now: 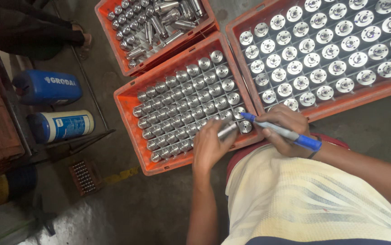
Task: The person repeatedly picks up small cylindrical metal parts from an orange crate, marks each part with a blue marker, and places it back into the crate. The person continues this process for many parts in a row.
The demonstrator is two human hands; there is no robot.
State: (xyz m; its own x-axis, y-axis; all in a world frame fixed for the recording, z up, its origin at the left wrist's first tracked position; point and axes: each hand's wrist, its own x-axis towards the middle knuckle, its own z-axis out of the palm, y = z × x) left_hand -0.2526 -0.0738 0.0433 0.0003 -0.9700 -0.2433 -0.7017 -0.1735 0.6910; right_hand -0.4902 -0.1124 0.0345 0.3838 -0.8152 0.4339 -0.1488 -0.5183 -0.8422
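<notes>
Closest to the camera is the person's pale yellow shirt (304,199), with both forearms reaching forward from it. On the left, the left hand (210,146) is closed around a small metal cylinder (227,130), which it holds over the near right corner of the middle orange crate (127,102). On the right, the right hand (285,129) is closed on a blue marker pen (280,131), and the pen tip is touching or almost touching the cylinders at that same corner. This crate is full of upright metal cylinders in rows. Beside it, a second orange crate (340,104) holds round flanged metal parts, and a third crate (114,43) behind has loose cylinders. Two blue canisters (52,106) lie well apart, on the left.
</notes>
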